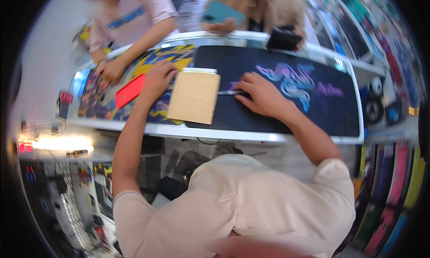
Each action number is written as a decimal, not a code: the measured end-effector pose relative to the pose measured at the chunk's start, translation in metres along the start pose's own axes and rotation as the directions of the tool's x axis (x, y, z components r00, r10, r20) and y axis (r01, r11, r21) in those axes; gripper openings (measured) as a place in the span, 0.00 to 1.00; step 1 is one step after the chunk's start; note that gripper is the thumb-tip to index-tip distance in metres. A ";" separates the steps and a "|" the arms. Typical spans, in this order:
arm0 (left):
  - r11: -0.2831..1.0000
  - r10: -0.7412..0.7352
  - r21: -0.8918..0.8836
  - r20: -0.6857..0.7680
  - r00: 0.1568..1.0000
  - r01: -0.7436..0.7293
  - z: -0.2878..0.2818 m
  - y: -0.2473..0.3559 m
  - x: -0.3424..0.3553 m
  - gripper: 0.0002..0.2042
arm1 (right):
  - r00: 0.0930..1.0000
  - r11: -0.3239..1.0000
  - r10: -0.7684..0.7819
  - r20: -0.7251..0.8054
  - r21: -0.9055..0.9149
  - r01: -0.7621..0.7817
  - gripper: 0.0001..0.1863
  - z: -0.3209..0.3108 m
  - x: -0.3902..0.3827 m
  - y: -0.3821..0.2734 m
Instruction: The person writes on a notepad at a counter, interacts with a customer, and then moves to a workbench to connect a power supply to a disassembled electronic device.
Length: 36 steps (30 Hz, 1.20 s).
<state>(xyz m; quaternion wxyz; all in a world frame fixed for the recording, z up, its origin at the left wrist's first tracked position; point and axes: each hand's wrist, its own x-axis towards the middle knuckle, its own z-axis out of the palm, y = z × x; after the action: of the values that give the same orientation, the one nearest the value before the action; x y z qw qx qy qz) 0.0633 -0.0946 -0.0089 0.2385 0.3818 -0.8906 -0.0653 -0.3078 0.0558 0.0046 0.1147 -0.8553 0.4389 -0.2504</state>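
Note:
On the counter in front of me lies a tan padded envelope (194, 98), flat, with a pale strip along its far edge. My left hand (159, 78) rests beside its far left corner, fingers loosely spread, holding nothing that I can see. A flat red rectangular piece, like a phone case (130, 91), lies just left of that wrist. My right hand (260, 93) is closed around a slim tool with a dark handle (243, 95). Its thin pale end points left at the envelope's right edge; its exact kind is too blurred to tell.
A colourful patterned mat (148, 106) and a black mat with a blue-purple design (255, 123) cover the white-edged counter (268, 136). Across it, one person leans on crossed hands (112, 71); another holds a teal phone (222, 12) and a black wallet-like item (284, 38). Shelves stand right.

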 end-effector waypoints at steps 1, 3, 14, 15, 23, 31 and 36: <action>0.998 0.012 0.062 0.008 1.000 -0.012 0.002 0.003 0.001 0.06 | 0.999 0.999 -0.030 -0.038 0.029 0.031 0.13 0.002 -0.003 0.002; 0.985 0.057 0.163 -0.001 0.998 -0.056 0.002 0.009 0.005 0.06 | 0.998 1.000 -0.022 -0.057 -0.005 0.022 0.13 0.006 -0.006 0.007; 0.971 -0.072 0.232 0.049 0.996 0.059 0.004 0.001 0.012 0.07 | 0.993 0.994 0.101 -0.067 0.044 -0.098 0.19 0.014 -0.013 0.020; 0.970 -0.060 0.238 0.050 0.997 0.047 0.004 -0.001 0.012 0.08 | 0.991 0.993 0.110 -0.072 0.040 -0.107 0.19 0.012 -0.013 0.021; 0.982 -0.115 0.153 0.050 0.992 0.107 0.001 -0.005 0.011 0.07 | 0.993 0.996 0.091 -0.075 -0.007 -0.092 0.19 0.011 -0.012 0.020; 0.926 -0.357 -0.105 0.071 0.932 0.362 -0.006 -0.009 0.007 0.07 | 0.991 0.994 0.109 -0.073 0.016 -0.108 0.17 0.010 -0.010 0.018; 0.821 -0.473 -0.302 0.116 0.873 0.485 -0.010 -0.016 0.004 0.07 | 0.991 0.994 0.105 -0.080 0.010 -0.104 0.17 0.010 -0.009 0.017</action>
<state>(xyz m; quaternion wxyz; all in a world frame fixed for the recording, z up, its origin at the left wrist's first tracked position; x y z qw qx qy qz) 0.0764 -0.1083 -0.0033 0.2572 0.5479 -0.7474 -0.2740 -0.3192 0.0528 -0.0138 0.1124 -0.8199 0.4867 -0.2797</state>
